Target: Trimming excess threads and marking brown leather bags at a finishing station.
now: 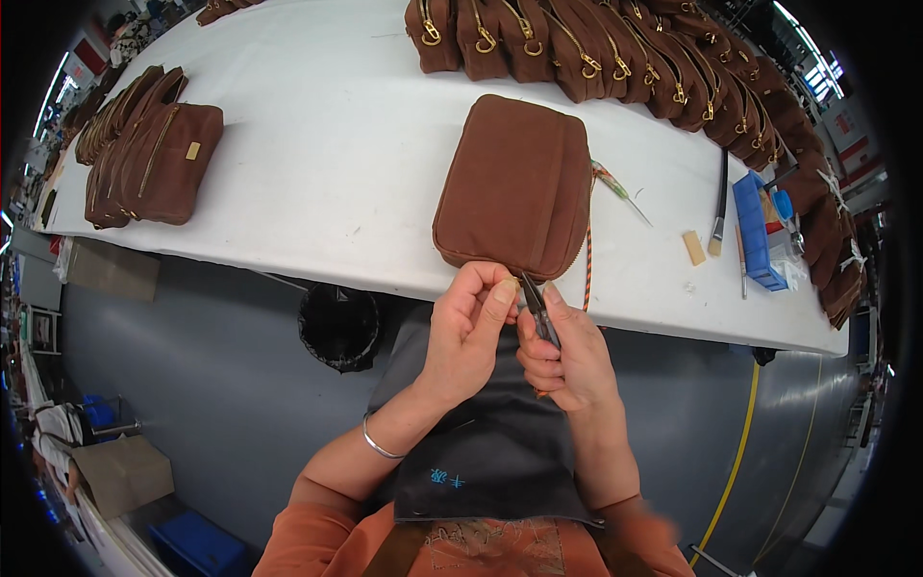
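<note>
A brown fabric bag [510, 183] with a zipped edge lies flat on the white table, its near end at the table's front edge. My left hand [469, 327] is closed in a pinch just below that end; a tiny gold-coloured bit shows at its fingertips, too small to name. My right hand [569, 354] is wrapped round small dark pliers [535, 300], their jaws pointing up toward the bag's near end, close to my left fingertips. A striped orange cord [588, 260] runs down along the bag's right side over the table edge.
An awl [620, 190] lies right of the bag. Farther right are a brush [719, 212], a tan block [693, 247] and a blue tray [755, 231]. Brown zipped bags [577, 48] line the back; others [163, 159] stand left. A black-lined bin [338, 332] stands below the table.
</note>
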Motion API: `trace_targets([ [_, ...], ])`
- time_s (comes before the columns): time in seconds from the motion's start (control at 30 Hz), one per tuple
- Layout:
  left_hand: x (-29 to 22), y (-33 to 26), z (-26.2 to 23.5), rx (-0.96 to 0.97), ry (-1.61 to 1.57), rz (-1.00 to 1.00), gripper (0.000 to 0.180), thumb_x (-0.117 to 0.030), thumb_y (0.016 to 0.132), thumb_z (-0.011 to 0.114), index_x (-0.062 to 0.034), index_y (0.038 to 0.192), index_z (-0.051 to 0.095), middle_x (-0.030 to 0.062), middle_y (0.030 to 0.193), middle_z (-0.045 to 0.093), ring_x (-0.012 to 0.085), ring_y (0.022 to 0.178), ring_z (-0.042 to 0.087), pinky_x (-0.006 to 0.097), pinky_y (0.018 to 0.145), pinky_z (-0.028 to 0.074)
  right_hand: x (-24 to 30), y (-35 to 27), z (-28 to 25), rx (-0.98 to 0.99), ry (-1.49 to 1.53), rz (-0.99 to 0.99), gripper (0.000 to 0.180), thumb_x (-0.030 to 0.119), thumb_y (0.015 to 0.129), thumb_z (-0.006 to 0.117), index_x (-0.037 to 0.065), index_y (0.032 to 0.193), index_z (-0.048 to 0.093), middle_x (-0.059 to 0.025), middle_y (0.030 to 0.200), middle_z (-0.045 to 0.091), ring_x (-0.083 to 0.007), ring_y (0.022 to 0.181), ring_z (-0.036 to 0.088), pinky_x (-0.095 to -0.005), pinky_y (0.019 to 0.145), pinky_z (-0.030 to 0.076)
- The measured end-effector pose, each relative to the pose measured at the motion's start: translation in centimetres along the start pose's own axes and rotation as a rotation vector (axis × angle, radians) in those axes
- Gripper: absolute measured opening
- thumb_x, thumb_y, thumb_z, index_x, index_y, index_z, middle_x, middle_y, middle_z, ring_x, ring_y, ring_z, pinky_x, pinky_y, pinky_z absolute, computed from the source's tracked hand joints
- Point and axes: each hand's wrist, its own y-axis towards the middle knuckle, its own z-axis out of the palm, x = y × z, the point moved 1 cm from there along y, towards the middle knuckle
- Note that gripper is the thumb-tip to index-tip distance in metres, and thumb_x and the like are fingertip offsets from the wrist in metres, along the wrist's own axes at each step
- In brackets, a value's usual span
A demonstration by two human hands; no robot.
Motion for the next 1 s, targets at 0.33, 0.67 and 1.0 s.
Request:
trace_targets([
  [0.33, 0.2, -0.2, 0.0, 0.002, 0.069, 0.059, 0.01, -0.011, 0.099, 0.053, -0.0011, 0.1, 0.054, -0.0019, 0.083, 0.056, 0.0033, 0.075, 0.051, 0.02, 0.07, 0.045, 0.0, 0.0, -0.1, -0.01, -0.037, -0.032, 0.048, 0.045, 0.102, 0.041, 0.005, 0.08, 0.054, 0.0054, 0.054, 0.034, -0.0027, 0.039, 0.023, -0.0197, 0.035, 0.018],
  [0.67, 0.7, -0.3, 0.1, -0.022, 0.197, 0.151, 0.007, -0.007, 0.099, 0.052, -0.0001, 0.098, 0.052, -0.0005, 0.082, 0.055, 0.0035, 0.07, 0.05, 0.019, 0.063, 0.044, -0.3, -0.1, 0.3, -0.116, -0.223, -0.12, 0.048, 0.046, 0.102, 0.041, 0.004, 0.08, 0.053, 0.0056, 0.053, 0.032, -0.0034, 0.039, 0.022, -0.0205, 0.035, 0.018],
  [1.0, -0.6, 0.2, -1.4, -0.25, 0.133, 0.221, 0.01, -0.009, 0.098, 0.056, 0.0003, 0.102, 0.056, 0.0012, 0.084, 0.06, 0.0048, 0.072, 0.055, 0.019, 0.064, 0.047, -0.5, -0.1, -0.3, -0.129, -0.271, -0.144, 0.048, 0.044, 0.103, 0.041, 0.004, 0.08, 0.053, 0.0077, 0.054, 0.031, -0.002, 0.043, 0.023, -0.0204, 0.037, 0.019],
])
